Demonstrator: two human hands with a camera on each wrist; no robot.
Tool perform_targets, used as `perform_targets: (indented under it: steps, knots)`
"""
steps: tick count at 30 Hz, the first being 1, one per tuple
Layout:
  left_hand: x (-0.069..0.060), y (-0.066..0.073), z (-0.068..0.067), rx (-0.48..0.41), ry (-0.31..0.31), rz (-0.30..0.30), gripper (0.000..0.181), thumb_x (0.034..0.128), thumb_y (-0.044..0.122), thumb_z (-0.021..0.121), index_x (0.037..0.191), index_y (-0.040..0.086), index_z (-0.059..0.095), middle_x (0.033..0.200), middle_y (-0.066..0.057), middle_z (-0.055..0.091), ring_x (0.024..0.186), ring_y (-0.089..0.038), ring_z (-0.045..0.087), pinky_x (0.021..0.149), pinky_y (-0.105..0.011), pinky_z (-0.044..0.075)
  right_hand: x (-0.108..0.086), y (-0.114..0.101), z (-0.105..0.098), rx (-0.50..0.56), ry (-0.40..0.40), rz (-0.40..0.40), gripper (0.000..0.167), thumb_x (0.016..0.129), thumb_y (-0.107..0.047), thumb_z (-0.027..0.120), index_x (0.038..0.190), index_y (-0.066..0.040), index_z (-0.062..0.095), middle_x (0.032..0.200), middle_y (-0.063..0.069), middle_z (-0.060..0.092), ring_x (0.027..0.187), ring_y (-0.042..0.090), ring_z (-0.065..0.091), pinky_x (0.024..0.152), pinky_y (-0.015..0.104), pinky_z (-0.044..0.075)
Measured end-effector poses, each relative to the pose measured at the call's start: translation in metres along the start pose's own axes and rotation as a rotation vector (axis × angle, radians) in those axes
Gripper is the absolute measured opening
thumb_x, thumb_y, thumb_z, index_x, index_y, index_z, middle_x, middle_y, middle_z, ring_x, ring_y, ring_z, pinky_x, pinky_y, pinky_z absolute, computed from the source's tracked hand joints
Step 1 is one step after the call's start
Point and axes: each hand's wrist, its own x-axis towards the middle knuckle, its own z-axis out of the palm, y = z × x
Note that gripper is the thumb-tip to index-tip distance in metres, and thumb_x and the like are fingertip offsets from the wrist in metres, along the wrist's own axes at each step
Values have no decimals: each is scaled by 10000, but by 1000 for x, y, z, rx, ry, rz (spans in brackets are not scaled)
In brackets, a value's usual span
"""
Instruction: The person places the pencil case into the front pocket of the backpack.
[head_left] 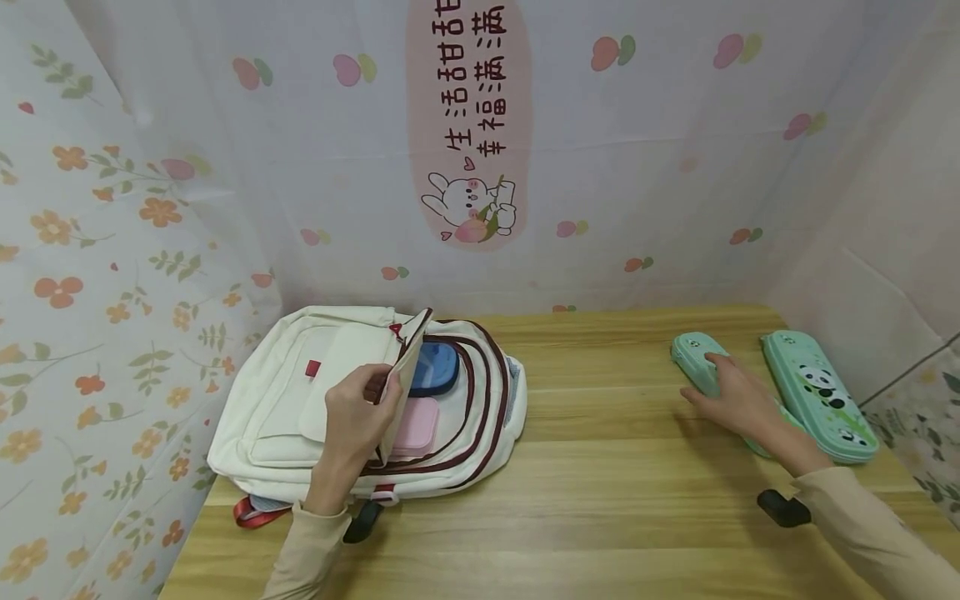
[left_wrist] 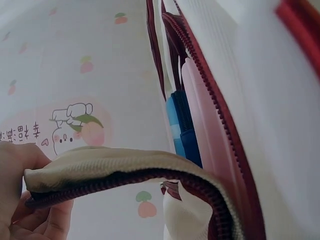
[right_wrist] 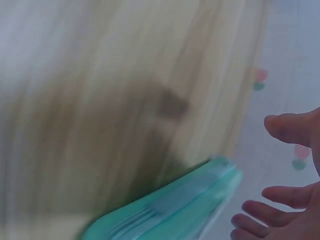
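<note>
Backpack holds seemingly two cases, right grip beside two green cases.

Head camera looks forward and down; nearer, left wrist's shares the backpack, right's a green case.

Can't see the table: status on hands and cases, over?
Left hand pinching backpack flap; blue case, pink case inside. Right hand open above nearer green pencil case, not gripping. Second green pencil case alongside; no obstruction visible.
</note>
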Motion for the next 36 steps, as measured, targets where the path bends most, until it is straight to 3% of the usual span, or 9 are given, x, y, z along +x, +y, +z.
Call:
perform_targets:
  steps: [6,11,15,17,24,28,32,36]
  knots:
    - [0,0,0,9,-7,-2,53,827,13,739,868,-19,728,709,-108,702,555,-150,633,547,-199,505,-18,31,4,-26,-11,52,856,895,-260,731,1355,320,301,1293,563,365,1158,685,386,917,736,396]
    - [-1,0,0,11,-9,-4,56,828,14,738,873,-19,728,712,-109,703,558,-148,634,548,-194,503,-31,49,4,-67,20,118,805,817,-256,800,1161,342,385,1084,562,423,1021,697,419,785,706,432]
    - [-2,0,1,2,-9,0,53,821,0,736,867,-24,725,709,-113,702,554,-149,632,545,-189,506,-39,57,0,-88,-23,185,775,787,-321,823,1026,299,425,965,501,463,932,646,475,729,651,446]
    - [-2,1,2,-2,-10,2,52,818,-5,735,864,-26,723,704,-113,699,551,-149,628,543,-189,505,-42,61,-2,-87,-46,212,797,783,-337,822,1037,304,424,962,489,467,918,613,489,720,627,453]
    - [-3,-1,3,1,-10,-6,52,818,1,732,863,-25,723,692,-102,689,550,-133,609,542,-180,488,-46,69,-2,-86,-64,217,816,753,-459,841,945,248,482,809,367,532,725,429,544,581,497,468]
    - [-3,-2,4,-2,-2,3,45,816,-9,726,858,-26,720,687,-99,683,548,-131,604,542,-169,479,-48,69,1,-90,-53,213,887,752,-469,840,1013,301,484,850,439,545,749,519,574,616,549,488]
    - [-3,-2,4,-6,4,10,45,816,-13,721,858,-30,719,686,-105,685,546,-139,613,538,-175,487,-50,66,7,-91,29,206,964,756,-443,832,1170,339,450,999,529,513,891,651,536,686,634,473]
    - [-3,-3,3,-7,3,9,52,812,-15,727,860,-35,720,689,-112,688,544,-143,619,535,-176,493,-52,59,12,-85,117,215,902,767,-408,810,1190,311,467,1024,511,508,914,642,518,684,642,445]
